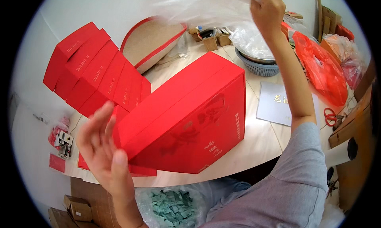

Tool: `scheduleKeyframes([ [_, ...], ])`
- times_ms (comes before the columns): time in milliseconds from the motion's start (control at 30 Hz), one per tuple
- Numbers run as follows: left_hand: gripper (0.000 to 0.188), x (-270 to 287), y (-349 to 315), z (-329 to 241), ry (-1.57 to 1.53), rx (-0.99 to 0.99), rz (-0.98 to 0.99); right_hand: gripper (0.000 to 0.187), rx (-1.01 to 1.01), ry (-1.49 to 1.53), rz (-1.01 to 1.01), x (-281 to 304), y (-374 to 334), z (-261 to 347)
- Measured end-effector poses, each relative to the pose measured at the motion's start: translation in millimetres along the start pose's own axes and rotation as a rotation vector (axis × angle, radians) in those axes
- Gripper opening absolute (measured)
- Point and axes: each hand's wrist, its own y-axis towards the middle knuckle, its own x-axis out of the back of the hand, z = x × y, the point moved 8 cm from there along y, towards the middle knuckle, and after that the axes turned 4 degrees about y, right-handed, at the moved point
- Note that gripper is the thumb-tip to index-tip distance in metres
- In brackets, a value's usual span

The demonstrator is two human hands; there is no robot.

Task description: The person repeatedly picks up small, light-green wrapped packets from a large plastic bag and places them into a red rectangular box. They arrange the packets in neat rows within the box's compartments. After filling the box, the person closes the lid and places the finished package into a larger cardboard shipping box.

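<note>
A large red box (190,121) with dark and gold print stands tilted on the pale table (258,144). My left hand (105,152) is beside the box's near left edge, its fingers apart and its palm partly turned up; whether it touches the box I cannot tell. High at the top right, my right hand (268,9) is closed on a clear plastic bag (206,5). The bag spreads to the left above the box, blurred by motion. Part of another red box lies beneath and behind my left hand.
Several red boxes (95,69) lean in a stack at the back left. Behind are a red-rimmed woven tray (154,39) and a grey basket (260,67). A grey booklet (274,105), red scissors (330,117) and an orange-red bag (321,69) lie right. Green paper scraps (172,208) fill a bag below.
</note>
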Motion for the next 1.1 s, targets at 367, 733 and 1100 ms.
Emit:
scheduleKeyframes([
  [367, 0.058, 65.7, -152.0, 108.3, -0.012, 0.543, -0.25, 0.031, -1.019, -0.041, 1.826, -129.3, -379.7, -198.7],
  [733, 0.035, 37.3, -195.6, 113.2, -0.118, 0.7, -0.143, 0.047, -1.037, 0.019, 1.863, -131.5, -362.8, -175.0],
  [1100, 0.031, -11.2, -273.7, 147.3, -0.335, 1.123, 0.018, 0.094, -0.466, 1.653, 1.053, -40.1, -74.9, 68.9],
])
